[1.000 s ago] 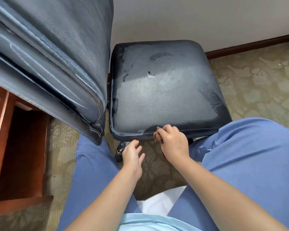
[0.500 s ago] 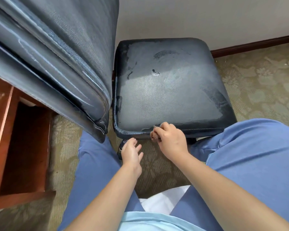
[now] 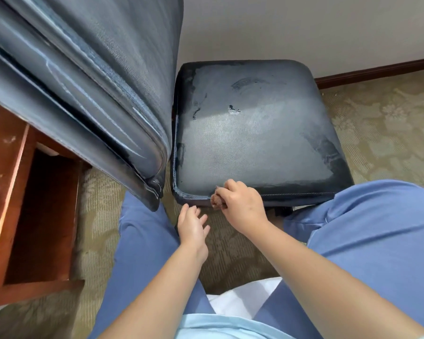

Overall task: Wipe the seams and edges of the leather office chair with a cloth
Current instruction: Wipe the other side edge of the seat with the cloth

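Centrally, the brown cloth [image 3: 216,200] sits bunched against the stitched front seam of the dark leather chair seat [image 3: 252,143], pinched by the curled fingers of the right hand [image 3: 242,206]. Left hand [image 3: 192,226] hovers below the edge, fingers spread, holding nothing. Padded backrest [image 3: 88,94] stands left.

There is 1 chair [image 3: 250,133], 1 cloth [image 3: 216,201] and 1 wooden drawer unit [image 3: 8,216]. 2 hands show: the left hand [image 3: 192,225] and the right hand [image 3: 242,204].
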